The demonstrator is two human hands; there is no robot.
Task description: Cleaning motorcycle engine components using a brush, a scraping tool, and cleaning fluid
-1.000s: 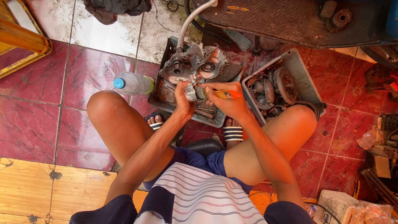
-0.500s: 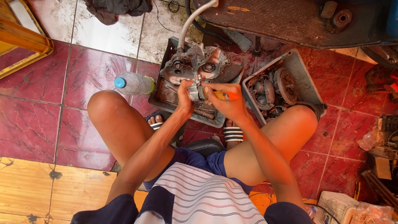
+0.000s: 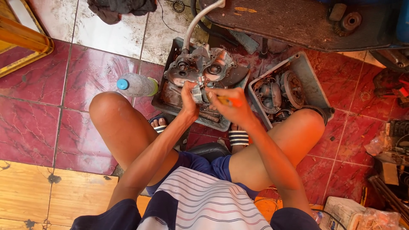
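Left hand (image 3: 189, 100) grips small metal part (image 3: 198, 94); right hand (image 3: 232, 108) holds orange tool (image 3: 228, 101)

- A white shirt (image 3: 200, 200) with thin dark stripes and dark blue sleeves (image 3: 108, 215).
- Blue shorts (image 3: 204, 164).
- Sandals (image 3: 238, 137) with black and white stripes.
- Bare arms and legs.

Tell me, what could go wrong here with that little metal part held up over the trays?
The small metal part is pinched in the left hand above the tray holding the engine casing; it might slip and get lost among the pieces. The orange-handled tool in the right hand points toward the other hand's fingers and could jab them. The water bottle lying beside the knee could roll.
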